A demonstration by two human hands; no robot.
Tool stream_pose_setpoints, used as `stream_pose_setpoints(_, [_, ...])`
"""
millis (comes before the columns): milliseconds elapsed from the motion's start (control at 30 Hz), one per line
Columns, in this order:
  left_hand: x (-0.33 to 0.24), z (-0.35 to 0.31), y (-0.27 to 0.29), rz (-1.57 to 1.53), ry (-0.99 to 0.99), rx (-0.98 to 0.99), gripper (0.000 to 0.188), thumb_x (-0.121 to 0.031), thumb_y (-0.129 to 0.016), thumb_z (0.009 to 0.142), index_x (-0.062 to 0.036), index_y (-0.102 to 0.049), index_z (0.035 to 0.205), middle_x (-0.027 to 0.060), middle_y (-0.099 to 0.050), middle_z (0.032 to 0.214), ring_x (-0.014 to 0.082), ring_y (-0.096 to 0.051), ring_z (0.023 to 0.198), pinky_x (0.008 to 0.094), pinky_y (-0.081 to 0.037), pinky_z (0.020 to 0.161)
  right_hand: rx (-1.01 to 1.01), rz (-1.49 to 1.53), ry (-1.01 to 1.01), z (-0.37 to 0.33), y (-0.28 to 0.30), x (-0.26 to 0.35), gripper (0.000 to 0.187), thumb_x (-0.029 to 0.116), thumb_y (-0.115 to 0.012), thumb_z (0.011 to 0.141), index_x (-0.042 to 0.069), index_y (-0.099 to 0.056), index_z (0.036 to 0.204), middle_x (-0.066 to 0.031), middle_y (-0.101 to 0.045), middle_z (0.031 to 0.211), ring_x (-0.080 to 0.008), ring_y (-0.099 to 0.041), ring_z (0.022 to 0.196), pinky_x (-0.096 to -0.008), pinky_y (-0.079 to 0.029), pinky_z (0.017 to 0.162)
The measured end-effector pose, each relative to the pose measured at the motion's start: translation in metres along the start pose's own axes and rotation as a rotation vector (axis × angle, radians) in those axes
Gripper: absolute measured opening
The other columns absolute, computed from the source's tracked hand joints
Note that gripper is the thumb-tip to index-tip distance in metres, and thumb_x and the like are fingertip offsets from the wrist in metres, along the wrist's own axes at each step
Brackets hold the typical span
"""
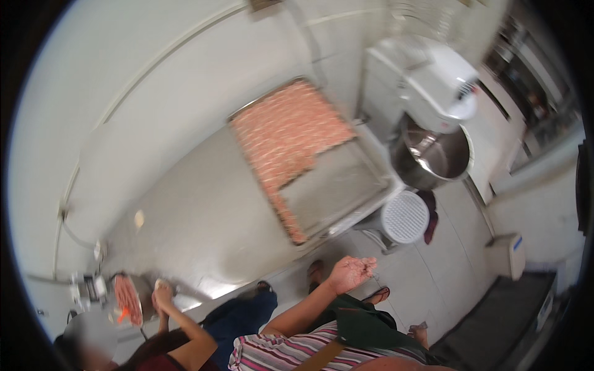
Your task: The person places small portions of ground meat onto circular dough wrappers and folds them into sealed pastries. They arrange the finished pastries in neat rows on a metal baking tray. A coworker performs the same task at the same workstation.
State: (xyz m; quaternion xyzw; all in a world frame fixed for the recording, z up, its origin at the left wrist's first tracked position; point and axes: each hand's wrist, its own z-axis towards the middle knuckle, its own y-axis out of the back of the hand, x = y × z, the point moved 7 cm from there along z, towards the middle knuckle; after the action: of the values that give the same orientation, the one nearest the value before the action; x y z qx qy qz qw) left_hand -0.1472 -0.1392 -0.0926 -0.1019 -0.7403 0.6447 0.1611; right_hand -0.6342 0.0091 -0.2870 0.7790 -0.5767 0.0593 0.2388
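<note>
The one hand of the person's own that is showing, which I am taking to be the left hand (351, 272), is hanging raised over the floor. Its fingers are curling loosely around a pale crumbly lump (362, 266). The right hand is not showing anywhere.

From that hand, the big metal tray (337, 185) is lying toward 11 o'clock, resting on the steel counter (204, 210). Its long axis is running from about 11 o'clock to 5 o'clock, so its near short end is pointing almost straight at the hand. Rows of pink pieces (288, 127) are filling the far half and one strip along the tray's 9 o'clock side. The bare patch is sitting at the end nearest the hand. The counter's edge is lying between hand and tray, and the two are standing well apart.

At 1 o'clock from the hand, a white stand mixer (433, 74) is leaning over its steel bowl (436, 157), with a round white perforated stool (405, 216) just below it.

Off at 9 o'clock a co-worker's hand (162, 295) is pressing something pale beside a small roller machine (93, 287), which is carrying a pink sheet (127, 300). That hand is far nearer the machine than the person's own.
</note>
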Motion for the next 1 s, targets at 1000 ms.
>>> stream_pose_setpoints(1000, [0.535,0.770,0.031,0.185,0.446,-0.353,0.026,-0.015,-0.044,0.089,0.0018,-0.063,0.095,0.0156,-0.066,0.110,0.0308,-0.062,0.105,0.0401,-0.055,0.085,-0.309,0.844,0.150,0.376,0.679,0.147,0.041,0.021,-0.066,0.083,0.008,-0.055,0.120,-0.0025,-0.061,0.097,-0.0137,-0.058,0.084,-0.0309,-0.050,0.069])
